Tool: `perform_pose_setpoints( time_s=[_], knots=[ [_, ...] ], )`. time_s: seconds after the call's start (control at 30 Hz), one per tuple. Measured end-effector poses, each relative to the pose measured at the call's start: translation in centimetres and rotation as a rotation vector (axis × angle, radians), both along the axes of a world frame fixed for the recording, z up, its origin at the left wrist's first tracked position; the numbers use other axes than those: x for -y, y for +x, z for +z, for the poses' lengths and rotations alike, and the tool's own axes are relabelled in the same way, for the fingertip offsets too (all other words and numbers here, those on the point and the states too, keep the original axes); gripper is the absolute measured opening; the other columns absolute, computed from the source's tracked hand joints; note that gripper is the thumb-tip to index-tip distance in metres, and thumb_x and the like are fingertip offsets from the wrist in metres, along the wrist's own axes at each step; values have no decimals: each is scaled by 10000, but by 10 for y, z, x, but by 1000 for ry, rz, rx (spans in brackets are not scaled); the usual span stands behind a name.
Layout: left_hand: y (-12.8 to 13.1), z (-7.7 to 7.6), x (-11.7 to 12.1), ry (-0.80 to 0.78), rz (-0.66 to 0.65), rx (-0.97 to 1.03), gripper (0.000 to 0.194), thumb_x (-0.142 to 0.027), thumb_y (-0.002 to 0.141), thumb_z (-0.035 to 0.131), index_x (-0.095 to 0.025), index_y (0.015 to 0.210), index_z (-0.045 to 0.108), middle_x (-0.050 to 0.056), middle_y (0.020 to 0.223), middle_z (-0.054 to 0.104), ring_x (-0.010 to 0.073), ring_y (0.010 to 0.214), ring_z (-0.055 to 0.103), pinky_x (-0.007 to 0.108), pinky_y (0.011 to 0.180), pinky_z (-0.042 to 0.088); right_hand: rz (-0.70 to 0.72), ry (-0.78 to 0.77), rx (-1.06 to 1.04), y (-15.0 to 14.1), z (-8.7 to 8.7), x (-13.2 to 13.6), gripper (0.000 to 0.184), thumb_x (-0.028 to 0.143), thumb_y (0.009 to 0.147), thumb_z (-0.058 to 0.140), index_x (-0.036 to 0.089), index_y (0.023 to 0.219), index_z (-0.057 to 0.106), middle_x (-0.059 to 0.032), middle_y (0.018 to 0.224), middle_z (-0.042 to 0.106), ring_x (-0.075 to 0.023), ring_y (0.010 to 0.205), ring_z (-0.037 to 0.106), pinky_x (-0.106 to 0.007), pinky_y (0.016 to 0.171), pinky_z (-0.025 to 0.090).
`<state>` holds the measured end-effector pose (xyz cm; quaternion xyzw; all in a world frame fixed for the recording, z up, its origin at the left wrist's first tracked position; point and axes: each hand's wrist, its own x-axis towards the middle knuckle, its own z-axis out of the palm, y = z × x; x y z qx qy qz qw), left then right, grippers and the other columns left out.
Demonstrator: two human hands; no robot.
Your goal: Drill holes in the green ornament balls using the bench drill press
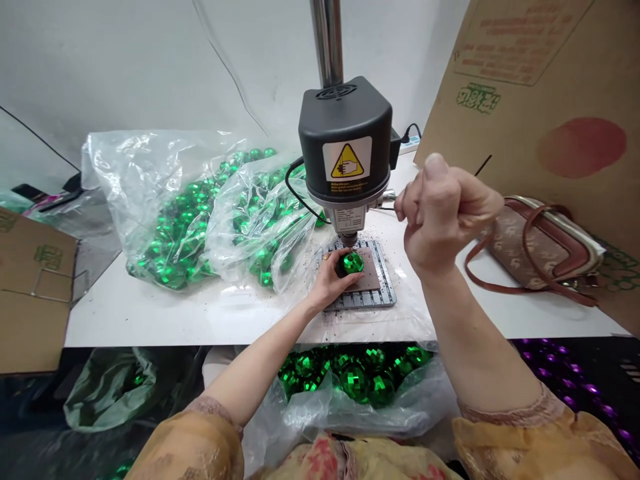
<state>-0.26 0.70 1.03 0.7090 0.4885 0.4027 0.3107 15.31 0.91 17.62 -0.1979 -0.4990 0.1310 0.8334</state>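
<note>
A green mirror ball sits on the slotted base plate of a small bench drill press. My left hand is closed around the ball's left and near sides, fingers behind it and thumb in front, holding it right under the drill chuck. To the right of the drill head, my right hand is raised in a fist around the feed lever. Most of that lever is hidden by my fingers. Whether the bit touches the ball, I cannot tell.
Clear plastic bags full of green mirror balls lie left of the drill. An open bag of more balls is below the table edge. A handbag and a large cardboard box stand to the right. Dark shavings dot the white table.
</note>
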Motion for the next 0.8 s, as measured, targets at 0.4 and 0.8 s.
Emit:
perform_pose_setpoints(
  time_s=[0.4,0.8],
  knots=[
    [1,-1,2,3,8,5,546,-377,778,815,-231,1254,591,84,1174,613,271,1135,579,429,1016,467,10,115,13,1,-20,-2,586,348,903,588,176,490,209,48,420,243,-58,379,240,-296,417,203],
    [-1,-4,1,13,-11,14,554,-405,784,806,-231,1262,584,94,1221,602,281,1153,579,436,1016,466,-75,191,-3,2,-37,-7,600,290,836,628,178,481,157,52,400,200,-58,346,216,-288,378,208]
  ],
)
